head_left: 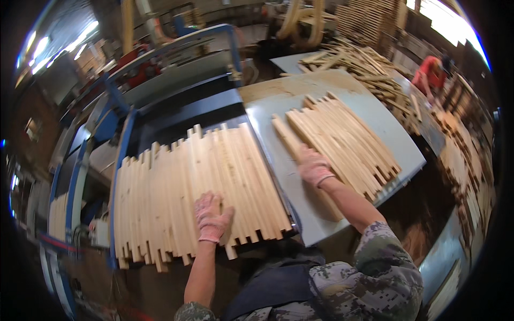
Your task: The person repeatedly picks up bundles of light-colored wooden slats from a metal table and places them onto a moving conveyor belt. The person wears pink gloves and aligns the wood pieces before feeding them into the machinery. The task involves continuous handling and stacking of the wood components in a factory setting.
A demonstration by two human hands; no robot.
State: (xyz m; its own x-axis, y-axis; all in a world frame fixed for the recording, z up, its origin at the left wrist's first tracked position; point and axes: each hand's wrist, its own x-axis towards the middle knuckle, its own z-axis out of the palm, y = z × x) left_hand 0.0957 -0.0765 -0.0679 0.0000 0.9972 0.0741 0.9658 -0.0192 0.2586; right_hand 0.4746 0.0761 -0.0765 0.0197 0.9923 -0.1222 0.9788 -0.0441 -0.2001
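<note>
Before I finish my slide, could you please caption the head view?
Gloved left hand on a row of wooden strips; gloved right hand on a strip beside another row.

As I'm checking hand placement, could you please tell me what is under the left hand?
Wooden strips, laid side by side, show around the gloved left hand. The patch directly beneath it is covered, so the surface there cannot be seen.

Right arm [350,202] outstretched, left fingers [203,201] flat
</note>
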